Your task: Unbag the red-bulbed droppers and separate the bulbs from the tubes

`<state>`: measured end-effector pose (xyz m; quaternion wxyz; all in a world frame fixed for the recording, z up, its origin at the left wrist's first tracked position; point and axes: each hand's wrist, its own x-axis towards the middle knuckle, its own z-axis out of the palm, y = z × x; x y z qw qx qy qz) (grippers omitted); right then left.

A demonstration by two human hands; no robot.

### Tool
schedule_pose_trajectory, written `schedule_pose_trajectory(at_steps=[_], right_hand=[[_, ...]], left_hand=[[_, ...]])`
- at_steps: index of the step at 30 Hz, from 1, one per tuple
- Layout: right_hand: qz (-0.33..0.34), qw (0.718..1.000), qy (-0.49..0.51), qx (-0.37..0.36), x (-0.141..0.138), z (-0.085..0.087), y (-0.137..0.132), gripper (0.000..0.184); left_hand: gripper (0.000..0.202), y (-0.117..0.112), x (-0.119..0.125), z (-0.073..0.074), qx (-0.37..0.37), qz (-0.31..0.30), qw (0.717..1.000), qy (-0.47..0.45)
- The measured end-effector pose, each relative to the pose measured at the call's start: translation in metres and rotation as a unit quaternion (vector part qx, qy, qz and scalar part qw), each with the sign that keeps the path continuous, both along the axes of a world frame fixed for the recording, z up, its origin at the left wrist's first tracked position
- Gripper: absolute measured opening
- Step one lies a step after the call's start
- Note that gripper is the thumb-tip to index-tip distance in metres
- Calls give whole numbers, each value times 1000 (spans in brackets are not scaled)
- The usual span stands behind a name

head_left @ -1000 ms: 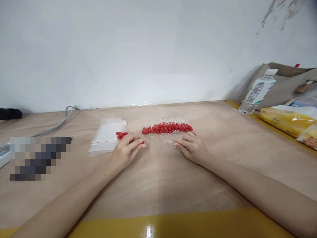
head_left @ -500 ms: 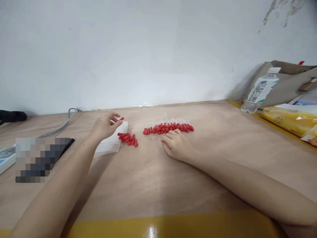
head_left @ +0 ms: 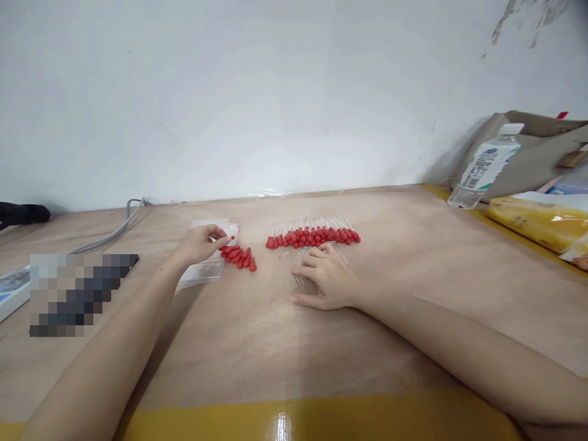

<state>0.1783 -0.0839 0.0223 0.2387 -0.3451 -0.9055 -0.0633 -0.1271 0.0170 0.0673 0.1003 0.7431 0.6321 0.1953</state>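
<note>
My left hand [head_left: 204,244] is closed in a pinch, with a small red rubber bulb [head_left: 232,237] showing at its fingertips. Just below it lies a loose pile of red rubber bulbs [head_left: 239,257]. Under and behind that hand are flat clear plastic bags [head_left: 202,271]. My right hand [head_left: 331,278] rests with its fingers spread over thin clear tubes [head_left: 299,282], which it partly hides. Beyond those fingers is a row of droppers [head_left: 316,235], red bulbs facing me and clear tubes pointing to the wall.
A pixelated dark flat object [head_left: 82,297] lies at the left, near a grey cable [head_left: 110,236]. On the right a water bottle [head_left: 487,165] leans against a grey bag [head_left: 528,159], by a yellow packet [head_left: 537,220]. Yellow tape [head_left: 321,416] runs along the table's front edge.
My left hand has come down and slightly right, towards the loose bulbs, with the red bulb still in its fingers. My right hand has spread its fingers over the clear tubes.
</note>
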Motion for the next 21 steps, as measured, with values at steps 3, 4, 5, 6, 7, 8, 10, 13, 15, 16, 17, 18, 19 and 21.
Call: schedule_pose_trajectory(at_steps=[3, 4, 5, 6, 7, 8, 10, 13, 15, 16, 17, 18, 19, 21], right_hand=[[20, 999, -11, -23, 1, 1, 0, 47], [23, 999, -12, -28, 1, 1, 0, 46], [24, 999, -12, -32, 1, 1, 1, 45], [26, 999, -13, -34, 0, 0, 1, 44], [27, 999, -14, -35, -1, 0, 2, 43], [28, 999, -16, -37, -3, -1, 3, 41], [28, 999, -21, -40, -6, -2, 4, 38], [23, 998, -20, -46, -14, -3, 6, 40], [17, 998, -13, -53, -19, -4, 7, 40], [12, 998, -9, -56, -21, -5, 8, 41], [7, 998, -6, -58, -23, -6, 8, 41], [2, 998, -3, -58, -25, -7, 9, 41], [-1, 998, -2, -56, -26, -8, 9, 42], [-4, 999, 1, -53, -27, -10, 9, 42]], left_hand=[[40, 0, 1, -1, -20, -5, 999, 27], [42, 0, 1, 0, -22, -2, 999, 38], [43, 0, 1, 0, -23, 2, 998, 50], [45, 0, 1, 0, -25, 8, 998, 58], [45, 0, 1, 0, -30, 14, 998, 62], [44, 0, 0, 0, -36, 20, 997, 59], [40, 1, -2, -2, -49, 37, 997, 42], [33, 6, -7, -9, -72, 61, 995, -21], [30, 9, -11, -14, -87, 58, 991, -87], [30, 10, -12, -16, -93, 53, 988, -114], [30, 11, -13, -17, -96, 49, 985, -134], [32, 11, -13, -18, -98, 49, 984, -143], [33, 11, -13, -19, -100, 50, 983, -147], [34, 11, -12, -19, -106, 61, 979, -166]])
